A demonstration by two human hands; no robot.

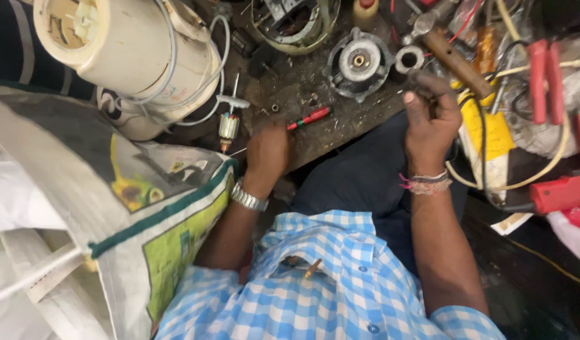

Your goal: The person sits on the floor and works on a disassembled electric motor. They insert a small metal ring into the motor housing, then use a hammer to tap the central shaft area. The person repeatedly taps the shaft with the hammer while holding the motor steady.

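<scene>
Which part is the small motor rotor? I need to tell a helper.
Start at the big cream appliance body at the top left. Just below its white cables, left of the left hand, lies the rotor: a short shaft with copper windings, unlike the red-handled screwdriver nearby.

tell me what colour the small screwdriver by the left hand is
Red with a green tip, the screwdriver, clearest in the head view.

Hands (268, 151) over greasy workbench (340, 119)
</scene>
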